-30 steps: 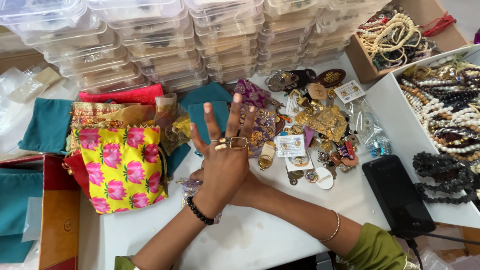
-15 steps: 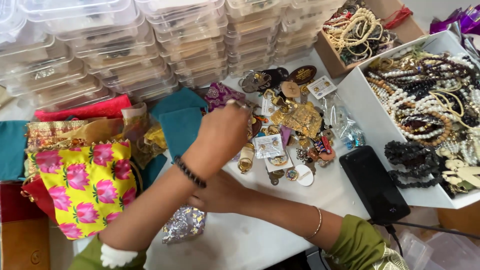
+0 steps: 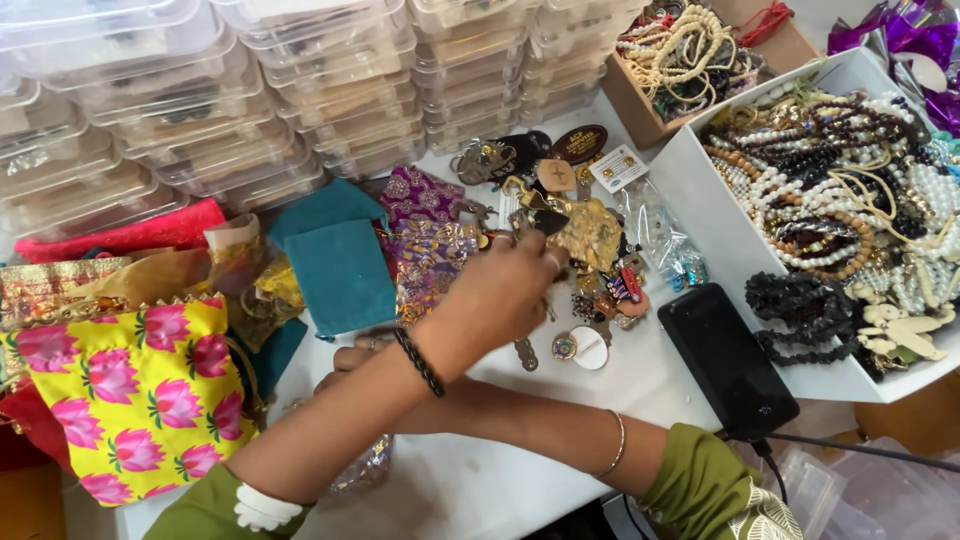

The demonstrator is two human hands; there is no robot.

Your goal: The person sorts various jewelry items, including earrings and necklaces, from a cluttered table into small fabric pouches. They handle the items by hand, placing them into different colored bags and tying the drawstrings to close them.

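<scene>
My left hand (image 3: 500, 292), with a black beaded bracelet on its wrist, reaches across to a heap of small jewellery and trinkets (image 3: 590, 240) on the white table (image 3: 520, 480). Its fingers curl down onto the gold and dark pieces; whether they pinch one is hidden. My right arm, in a green sleeve with a thin gold bangle (image 3: 616, 445), crosses underneath it. My right hand (image 3: 348, 358) lies mostly hidden by the left forearm, with only its fingertips showing beside a teal cloth pouch (image 3: 340, 262).
Stacks of clear plastic boxes (image 3: 300, 80) line the back. A yellow pouch with pink flowers (image 3: 140, 400) and other fabric pouches lie at left. A white tray of bead necklaces (image 3: 850, 200), a cardboard box of beads (image 3: 690, 55) and a black phone (image 3: 725, 360) sit at right.
My left hand, held up with fingers spread a second ago, has turned over and dropped forward and right onto the trinket heap. The view has shifted slightly.
</scene>
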